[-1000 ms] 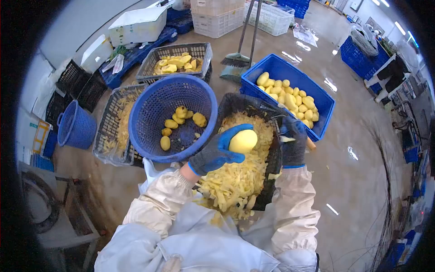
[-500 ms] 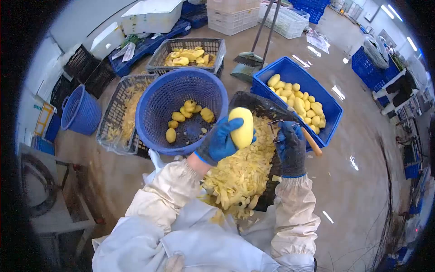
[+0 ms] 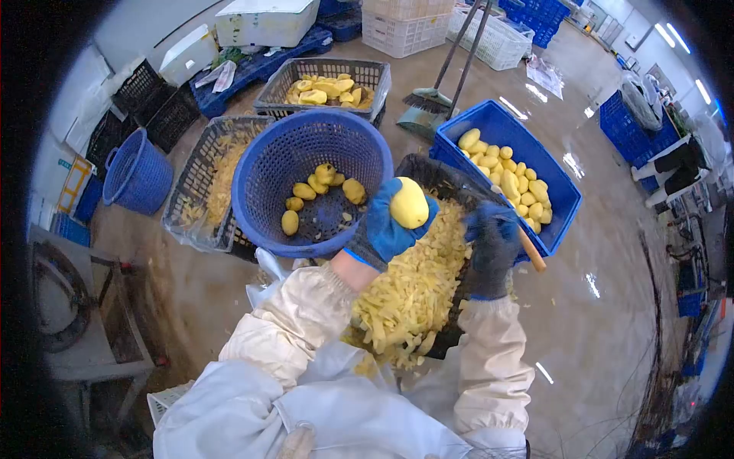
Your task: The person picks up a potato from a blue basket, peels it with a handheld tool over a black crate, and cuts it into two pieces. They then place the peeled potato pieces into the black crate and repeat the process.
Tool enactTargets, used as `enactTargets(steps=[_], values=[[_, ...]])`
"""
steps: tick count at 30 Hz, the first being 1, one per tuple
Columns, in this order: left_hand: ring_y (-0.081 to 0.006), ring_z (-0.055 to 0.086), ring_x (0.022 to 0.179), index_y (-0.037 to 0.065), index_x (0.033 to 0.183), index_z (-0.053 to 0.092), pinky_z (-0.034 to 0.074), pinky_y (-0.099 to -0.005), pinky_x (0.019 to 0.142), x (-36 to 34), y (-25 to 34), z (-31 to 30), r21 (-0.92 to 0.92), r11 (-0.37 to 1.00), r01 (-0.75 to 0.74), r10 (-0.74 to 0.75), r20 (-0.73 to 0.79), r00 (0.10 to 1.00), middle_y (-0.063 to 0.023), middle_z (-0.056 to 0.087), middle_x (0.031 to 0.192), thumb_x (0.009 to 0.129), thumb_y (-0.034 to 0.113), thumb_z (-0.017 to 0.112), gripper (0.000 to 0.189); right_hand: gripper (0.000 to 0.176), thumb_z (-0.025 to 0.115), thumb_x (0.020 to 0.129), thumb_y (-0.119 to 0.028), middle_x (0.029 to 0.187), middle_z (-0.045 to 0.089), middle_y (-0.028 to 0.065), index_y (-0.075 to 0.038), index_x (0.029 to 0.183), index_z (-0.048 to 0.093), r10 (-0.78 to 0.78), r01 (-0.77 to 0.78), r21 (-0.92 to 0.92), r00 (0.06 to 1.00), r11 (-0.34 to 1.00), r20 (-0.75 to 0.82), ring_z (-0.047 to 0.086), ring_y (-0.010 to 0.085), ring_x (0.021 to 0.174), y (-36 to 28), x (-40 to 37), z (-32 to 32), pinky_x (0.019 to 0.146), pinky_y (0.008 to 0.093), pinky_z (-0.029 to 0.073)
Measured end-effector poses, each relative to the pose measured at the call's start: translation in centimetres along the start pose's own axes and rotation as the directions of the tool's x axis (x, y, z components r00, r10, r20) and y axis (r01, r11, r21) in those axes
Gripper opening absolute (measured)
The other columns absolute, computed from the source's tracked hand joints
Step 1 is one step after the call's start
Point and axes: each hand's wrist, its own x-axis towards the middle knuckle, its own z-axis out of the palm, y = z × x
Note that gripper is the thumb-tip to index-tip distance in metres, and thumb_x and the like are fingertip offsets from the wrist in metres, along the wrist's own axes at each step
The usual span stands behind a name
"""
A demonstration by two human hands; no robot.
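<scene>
In a blue glove, my left hand (image 3: 388, 229) is closed around a peeled yellow potato (image 3: 409, 204) above a black crate (image 3: 432, 177) of peelings (image 3: 405, 294). My gloved right hand (image 3: 492, 241), blurred by motion, is closed on a tool with a wooden handle (image 3: 533, 249); the tool's head is not clear. Left of my left hand, a round blue basket (image 3: 256, 164) holds several unpeeled potatoes (image 3: 303, 190). A blue bin (image 3: 562, 218) with several peeled potatoes (image 3: 527, 187) stands beyond my right hand.
Two more black crates stand behind and left of the round basket, one with large yellow pieces (image 3: 329, 90), one with peelings (image 3: 225, 180). A dustpan (image 3: 423, 115) with long handles is behind the black crate. A smaller blue basket (image 3: 138, 180) stands at the left.
My left hand has turned the potato so its end faces up towards the camera. My right hand has moved slightly and is now blurred. The whole view has shifted a little.
</scene>
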Motion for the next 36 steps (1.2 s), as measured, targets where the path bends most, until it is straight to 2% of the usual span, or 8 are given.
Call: enactTargets(steps=[3,9,13,16,23,29,32,36], values=[[-0.0312,0.061,0.090,0.012,0.105,0.054,0.055,-0.0448,0.074,0.8,0.1,-1.1,-0.072,0.997,0.026,-0.027,-0.016,1.000,-0.0130,0.061,0.096,0.078,0.032,0.067,0.036,0.008,0.067,0.081,-0.003,0.078,0.062,0.0059,-0.001,0.086,0.060,0.088,-0.077,-0.060,0.976,0.995,0.198,0.055,0.0096,0.061,0.0,-3.2,3.0,0.055,0.0218,0.045],[-0.0309,0.062,0.087,0.012,0.099,0.056,0.056,-0.0450,0.075,0.0,-0.2,0.6,-0.154,0.984,-0.085,0.061,-0.155,0.986,-0.0114,0.061,0.093,0.077,0.031,0.069,0.032,0.009,0.067,0.081,-0.002,0.080,0.063,0.0051,-0.002,0.087,0.061,0.007,-0.007,0.017,0.999,1.000,-0.031,0.056,0.0083,0.061,0.3,0.3,0.2,0.053,0.0212,0.044],[-0.0300,0.062,0.087,0.012,0.096,0.058,0.056,-0.0446,0.076,-0.3,-0.1,0.4,0.031,0.999,0.043,-0.044,0.035,0.998,-0.0098,0.062,0.091,0.075,0.024,0.072,0.029,0.013,0.062,0.088,-0.015,0.077,0.061,0.0035,-0.002,0.089,0.061,-0.073,0.116,-0.190,0.972,0.975,0.224,0.055,0.0103,0.060,2.3,-2.9,2.2,0.054,0.0203,0.043],[-0.0323,0.061,0.089,0.006,0.098,0.057,0.055,-0.0465,0.076,-0.2,0.0,0.8,-0.198,0.980,-0.023,0.019,-0.023,1.000,-0.0153,0.062,0.097,0.079,0.032,0.066,0.033,0.014,0.060,0.090,-0.017,0.074,0.060,0.0046,-0.003,0.091,0.058,-0.139,0.133,-0.081,0.988,0.988,-0.071,0.055,0.0102,0.064,2.8,1.6,-2.0,0.054,0.0233,0.044],[-0.0316,0.061,0.090,0.005,0.103,0.059,0.054,-0.0465,0.078,-0.2,-0.5,1.7,-0.229,0.951,0.210,-0.195,0.083,0.977,-0.0145,0.062,0.100,0.079,0.035,0.064,0.038,0.015,0.060,0.090,-0.016,0.074,0.062,0.0083,-0.002,0.092,0.058,0.049,-0.053,0.185,0.998,0.981,0.028,0.057,0.0133,0.060,-1.9,-1.0,-0.6,0.054,0.0245,0.046],[-0.0295,0.062,0.088,0.007,0.105,0.058,0.055,-0.0434,0.073,0.2,-4.0,1.4,0.055,0.989,0.140,-0.146,0.106,0.984,-0.0137,0.063,0.097,0.080,0.038,0.062,0.039,0.005,0.066,0.084,-0.007,0.073,0.060,0.0000,-0.005,0.084,0.062,-0.098,0.117,-0.113,0.981,0.987,0.165,0.052,0.0068,0.061,-0.7,-3.2,-1.5,0.056,0.0205,0.042],[-0.0284,0.062,0.084,0.009,0.103,0.057,0.055,-0.0419,0.072,0.2,-4.8,2.6,0.044,0.990,0.131,-0.135,0.098,0.986,-0.0112,0.063,0.094,0.081,0.039,0.063,0.037,0.010,0.063,0.087,-0.014,0.072,0.060,0.0014,-0.004,0.084,0.061,-0.214,0.211,-0.039,0.955,0.977,-0.205,0.053,0.0078,0.060,-1.2,-0.6,-5.1,0.054,0.0214,0.042],[-0.0280,0.060,0.089,0.010,0.103,0.057,0.054,-0.0411,0.075,1.6,-5.6,2.0,0.169,0.985,-0.017,0.020,-0.014,1.000,-0.0111,0.062,0.097,0.082,0.034,0.064,0.033,0.012,0.061,0.088,-0.014,0.073,0.062,0.0044,-0.002,0.087,0.060,-0.077,0.084,0.225,0.996,0.971,-0.042,0.055,0.0093,0.058,-2.9,-2.3,-6.1,0.051,0.0230,0.043]])
